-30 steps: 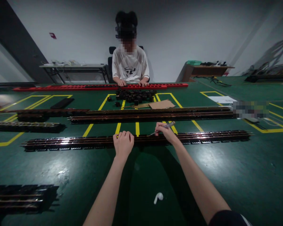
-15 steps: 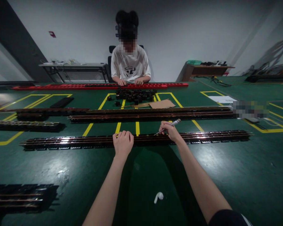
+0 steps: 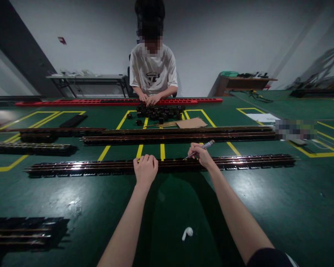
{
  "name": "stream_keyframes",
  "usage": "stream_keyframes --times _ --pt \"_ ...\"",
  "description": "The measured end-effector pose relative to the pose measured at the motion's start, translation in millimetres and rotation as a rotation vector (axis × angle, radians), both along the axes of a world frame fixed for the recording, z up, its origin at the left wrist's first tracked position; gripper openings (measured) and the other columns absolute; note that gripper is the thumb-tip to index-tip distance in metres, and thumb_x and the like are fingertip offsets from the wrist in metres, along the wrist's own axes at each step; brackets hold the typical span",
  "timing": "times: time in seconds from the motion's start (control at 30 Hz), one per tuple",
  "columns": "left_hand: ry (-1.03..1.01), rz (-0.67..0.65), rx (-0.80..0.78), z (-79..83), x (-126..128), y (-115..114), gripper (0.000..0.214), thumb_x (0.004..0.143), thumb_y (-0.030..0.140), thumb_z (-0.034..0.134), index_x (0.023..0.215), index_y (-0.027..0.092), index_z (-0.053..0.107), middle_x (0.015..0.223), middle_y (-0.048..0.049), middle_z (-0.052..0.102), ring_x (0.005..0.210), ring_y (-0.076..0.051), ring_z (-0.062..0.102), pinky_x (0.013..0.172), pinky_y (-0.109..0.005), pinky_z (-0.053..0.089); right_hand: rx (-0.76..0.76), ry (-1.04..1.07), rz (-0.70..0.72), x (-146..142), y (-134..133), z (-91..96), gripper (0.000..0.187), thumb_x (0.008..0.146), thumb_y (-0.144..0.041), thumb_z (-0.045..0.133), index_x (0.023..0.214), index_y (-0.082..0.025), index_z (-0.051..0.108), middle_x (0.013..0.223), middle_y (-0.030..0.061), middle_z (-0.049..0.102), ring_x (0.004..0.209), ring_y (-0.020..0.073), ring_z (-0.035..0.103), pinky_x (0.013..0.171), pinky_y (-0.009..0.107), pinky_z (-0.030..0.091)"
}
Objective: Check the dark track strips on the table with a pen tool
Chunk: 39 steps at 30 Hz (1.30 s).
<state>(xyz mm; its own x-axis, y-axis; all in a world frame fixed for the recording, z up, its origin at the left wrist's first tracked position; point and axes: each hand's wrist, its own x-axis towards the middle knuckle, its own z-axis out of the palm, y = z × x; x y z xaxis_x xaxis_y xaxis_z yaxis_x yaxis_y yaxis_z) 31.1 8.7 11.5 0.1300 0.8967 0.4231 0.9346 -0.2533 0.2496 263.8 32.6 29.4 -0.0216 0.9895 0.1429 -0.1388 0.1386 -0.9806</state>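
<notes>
Across the green table in front of me lies a long black strip (image 3: 100,167) of joined segments with copper-coloured rods along it. My left hand (image 3: 146,168) is closed over the strip left of its middle, fingers curled across the far edge, fingertips hidden. A slim pen-shaped tool (image 3: 206,145), silver with a thin tip, is pinched in my right hand (image 3: 199,154). It slants down to the left, and its tip is at the strip's top, just right of my left hand. Whether the tip touches a rod is too small to tell.
Behind lies another long black strip (image 3: 178,135), then cardboard (image 3: 192,122) and a pile of small black parts (image 3: 161,112). A person (image 3: 153,74) sits opposite, hands near a red rail (image 3: 80,102). A white earbud (image 3: 187,233) and another strip's end (image 3: 25,234) are nearer me.
The person opposite has leaned forward and brought both hands closer together, toward the black parts. My hands have barely moved; the tool's tip has shifted very slightly right.
</notes>
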Motion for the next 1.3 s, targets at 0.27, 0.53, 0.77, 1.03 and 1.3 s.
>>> stream_keyframes --times 0.27,0.53,0.77,1.03,1.3 --pt "0.023 -0.026 0.095 -4.2 19 -4 0.035 0.091 0.025 0.033 0.093 0.013 0.067 0.099 -0.0101 0.067 0.093 -0.022 0.059 0.091 -0.043 0.035 0.028 -0.010 0.005 0 1 -0.8 0.019 0.060 -0.025 0.053 0.045 -0.021 0.041 0.041 -0.0023 0.049 0.039 0.0096 0.041 0.038 0.023 0.026" --pt "0.091 -0.113 0.065 -1.8 35 -9 0.042 0.094 0.029 0.028 0.095 0.013 0.067 0.095 -0.0109 0.068 0.088 -0.023 0.060 0.083 -0.041 0.039 0.058 -0.054 -0.017 -1 1 -2.2 0.017 0.060 -0.026 0.049 0.046 -0.021 0.041 0.041 -0.0025 0.048 0.039 0.0098 0.041 0.038 0.022 0.025" --pt "0.103 -0.103 0.065 0.3 34 -7 0.039 0.093 0.028 0.030 0.093 0.013 0.067 0.090 -0.0106 0.068 0.084 -0.022 0.060 0.081 -0.040 0.039 0.079 -0.135 -0.051 -5 -4 2.7 0.018 0.063 -0.026 0.051 0.048 -0.020 0.042 0.043 -0.0032 0.050 0.039 0.0087 0.041 0.041 0.022 0.029" --pt "0.119 -0.073 0.097 -1.2 29 -6 0.038 0.091 0.026 0.031 0.089 0.013 0.067 0.087 -0.0106 0.068 0.080 -0.022 0.060 0.077 -0.039 0.039 0.087 -0.219 -0.078 -7 -2 -0.7 0.023 0.070 -0.028 0.053 0.050 -0.020 0.046 0.041 -0.0053 0.048 0.041 0.0092 0.047 0.047 0.022 0.035" --pt "0.113 -0.089 0.126 -4.0 19 -2 0.040 0.091 0.028 0.030 0.087 0.014 0.067 0.085 -0.0109 0.069 0.077 -0.022 0.060 0.076 -0.040 0.040 0.057 -0.221 -0.030 -7 -4 1.7 0.022 0.070 -0.030 0.057 0.052 -0.019 0.051 0.046 -0.0044 0.053 0.043 0.0094 0.052 0.048 0.021 0.040"
